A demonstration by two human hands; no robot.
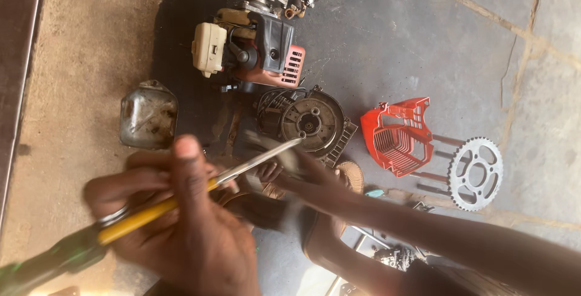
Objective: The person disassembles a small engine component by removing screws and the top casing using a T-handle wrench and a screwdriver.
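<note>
- On the dark, oil-stained patch of the ground (pixel 375 42), a small engine assembly (pixel 251 45) with a cream-coloured part and a pink vented cover lay near the top edge of view.
- Just below it sat a round metal flywheel housing (pixel 308 120), its face turned toward the camera.
- A screwdriver (pixel 181 196) with a yellow shank and a green handle ran diagonally from the lower left corner; its metal tip rested at the rim of the flywheel housing.
- The left hand (pixel 181 229) was closed around the screwdriver at the yellow section, thumb pointing up along the shaft, a ring visible on one finger.
- The right hand (pixel 302 172) reached in from the lower right, blurred by motion; it lay just beside the housing and the screwdriver blade. Whether its fingers were closed on anything could not be determined.
- A clouded translucent tank (pixel 148 114) lay on the sandy strip of ground to the left, well apart from the engine.
- A red plastic vented cover (pixel 399 135) lay to the right of the housing.
- A toothed steel sprocket (pixel 476 174) lay just beside the red cover, nearer the right edge.
</note>
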